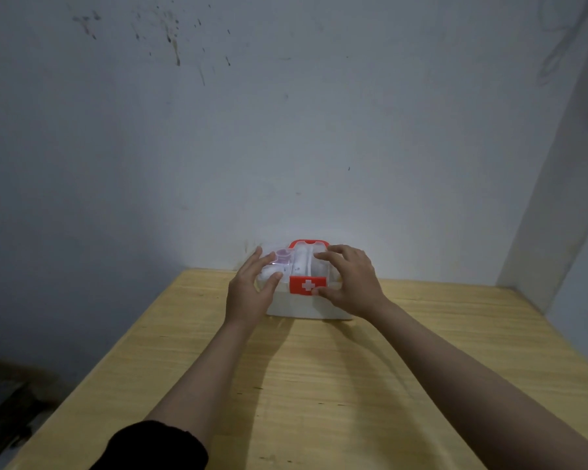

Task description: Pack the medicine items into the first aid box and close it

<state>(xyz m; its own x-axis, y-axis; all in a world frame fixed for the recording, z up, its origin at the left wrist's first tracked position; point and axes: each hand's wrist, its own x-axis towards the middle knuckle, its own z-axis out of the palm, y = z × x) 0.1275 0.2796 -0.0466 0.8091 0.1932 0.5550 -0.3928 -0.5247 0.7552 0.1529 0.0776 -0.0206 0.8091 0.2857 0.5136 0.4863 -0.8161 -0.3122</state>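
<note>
Both hands rest on one first aid box (pixel 304 305), which sits at the far edge of the desk (pixel 319 385) against the wall (pixel 286 130). The left hand (pixel 250 293) is spread over the box's left end, fingers apart and laid on the clear lid (pixel 279 264), thumb on the front edge; it presses rather than grasps. The right hand (pixel 350 283) arches over the right end, its grip loose and open, fingertips on the lid and thumb touching the lower corner of the red clasp (pixel 308 285) with its white cross.

The lid appears to be down, so the step in hand looks like the closing. To do it well, press evenly with both palms so the lid seats flat all round, then push the clasp between the two hands until it catches (a lid lifted on one side would keep the catch from seating).

Counted: one box, one clear lid, one red clasp, one red handle (pixel 309 243) beyond the fingertips. Pale shapes show through the lid under the left fingers, too blurred to count. No loose medicine items lie on the desk near either hand.
</note>
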